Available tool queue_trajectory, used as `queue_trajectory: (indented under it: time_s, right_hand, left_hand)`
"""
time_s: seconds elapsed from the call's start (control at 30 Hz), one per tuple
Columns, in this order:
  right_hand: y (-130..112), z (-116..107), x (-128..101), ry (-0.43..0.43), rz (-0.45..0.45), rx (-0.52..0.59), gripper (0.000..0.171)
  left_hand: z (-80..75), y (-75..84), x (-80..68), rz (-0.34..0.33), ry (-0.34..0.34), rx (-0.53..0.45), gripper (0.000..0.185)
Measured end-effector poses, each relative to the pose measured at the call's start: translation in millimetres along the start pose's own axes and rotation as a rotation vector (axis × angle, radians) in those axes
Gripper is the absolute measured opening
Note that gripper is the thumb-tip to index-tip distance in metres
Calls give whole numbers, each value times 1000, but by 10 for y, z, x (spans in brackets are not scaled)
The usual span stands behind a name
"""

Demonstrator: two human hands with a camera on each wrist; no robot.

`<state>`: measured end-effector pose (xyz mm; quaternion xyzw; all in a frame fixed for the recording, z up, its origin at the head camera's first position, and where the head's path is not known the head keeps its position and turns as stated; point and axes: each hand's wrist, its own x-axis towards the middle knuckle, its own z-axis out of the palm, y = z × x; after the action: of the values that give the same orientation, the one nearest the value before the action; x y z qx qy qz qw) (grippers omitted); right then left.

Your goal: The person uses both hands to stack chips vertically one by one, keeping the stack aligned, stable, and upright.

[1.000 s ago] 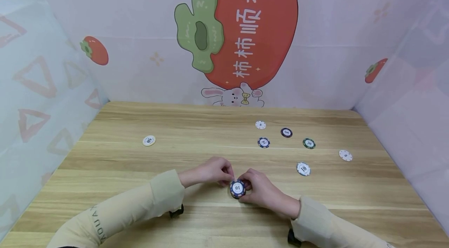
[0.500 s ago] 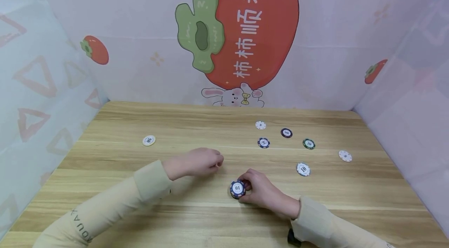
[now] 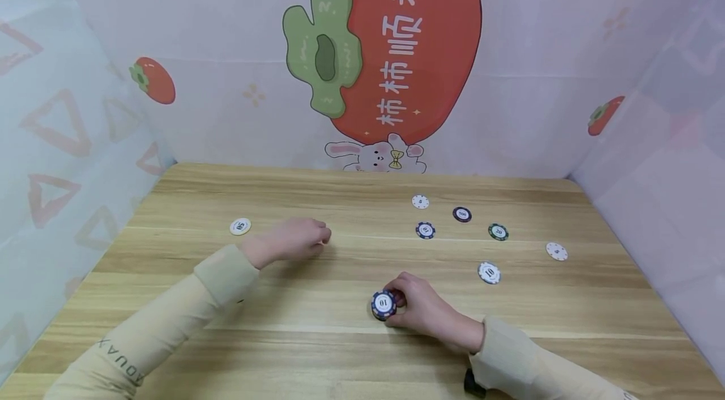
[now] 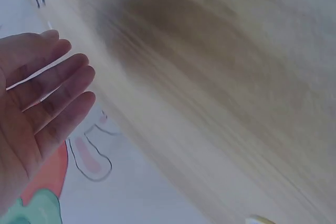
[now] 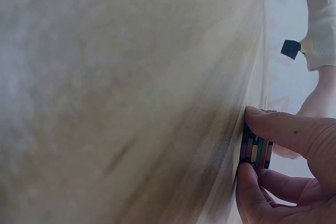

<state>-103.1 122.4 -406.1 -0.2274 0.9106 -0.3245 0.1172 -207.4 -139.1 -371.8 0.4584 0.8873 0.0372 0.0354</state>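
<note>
Gripping chip stack (image 3: 384, 305), right hand (image 3: 421, 309).

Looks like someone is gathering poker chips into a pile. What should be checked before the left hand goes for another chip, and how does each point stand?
1. Stack of chips steadied by the right hand, which grips it: ok.
2. Left hand free, fingers straight in the wrist view: ok.
3. Nearest loose piece, the white 50 chip, lies flat and apart from other chips: ok.
4. Table between left hand and that chip bare: ok.
5. Stack edges aligned: cannot tell.
</note>
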Motion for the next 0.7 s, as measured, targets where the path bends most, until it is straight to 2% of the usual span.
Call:
queue_trajectory:
  time_s: [0.2, 0.33, 0.5, 0.7]
  right_hand:
    - [5, 4, -4, 13, -18, 16, 41]
    - [9, 3, 0, 15, -16, 14, 41]
    - [14, 3, 3, 11, -12, 14, 41]
    - [19, 2, -3, -5, -4, 33, 41]
  left_hand:
    - [-91, -178, -86, -71, 27, -27, 3]
    - [-99, -288, -140, -100, 35, -28, 4]
    - [-100, -406, -212, -153, 23, -77, 5]
    - [-92, -557, -314, -245, 0, -79, 12]
